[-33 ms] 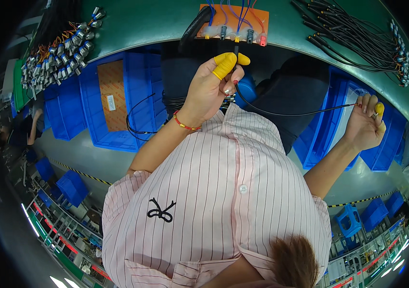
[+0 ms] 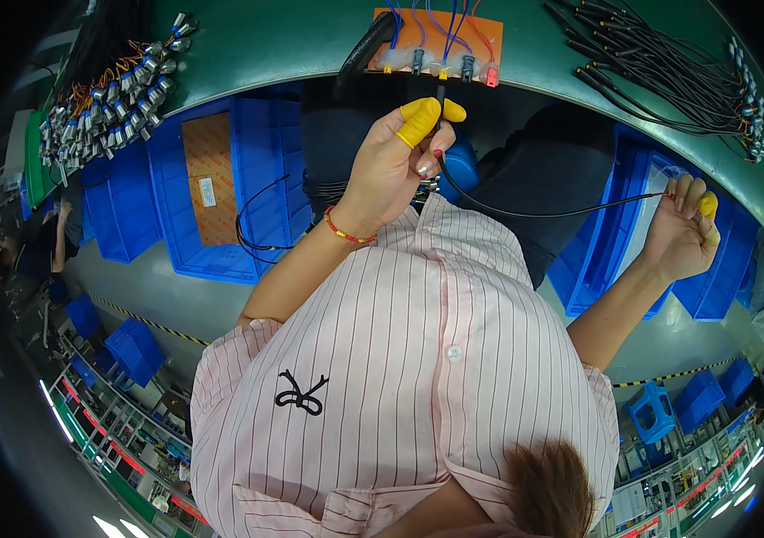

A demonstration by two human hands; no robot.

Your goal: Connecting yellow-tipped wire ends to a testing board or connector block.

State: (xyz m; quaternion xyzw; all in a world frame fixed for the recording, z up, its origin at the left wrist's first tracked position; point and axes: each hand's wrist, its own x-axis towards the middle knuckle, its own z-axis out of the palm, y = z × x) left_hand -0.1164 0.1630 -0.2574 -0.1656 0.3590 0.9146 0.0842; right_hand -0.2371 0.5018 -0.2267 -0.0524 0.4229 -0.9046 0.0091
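Note:
A thin black cable [image 2: 539, 214] runs in a sagging curve between my two hands. My left hand [image 2: 404, 148], with yellow finger cots on its thumb and a finger, pinches the cable close to one end. That end points up at the yellow connector [image 2: 443, 73] on the edge of an orange board [image 2: 436, 36]; whether they touch I cannot tell. Out to the right, my right hand [image 2: 684, 229] has its fingers closed on the cable's other end, with one yellow finger cot showing. Blue, purple and red wires lead into the board's connectors.
On the green table [image 2: 265, 45], a heap of silver metal-cased parts with orange wires [image 2: 117, 108] lies left, and a bundle of black cables [image 2: 646, 58] right. Blue bins [image 2: 261, 179] stand below the table edge. More black cable [image 2: 240, 224] hangs beside my left forearm.

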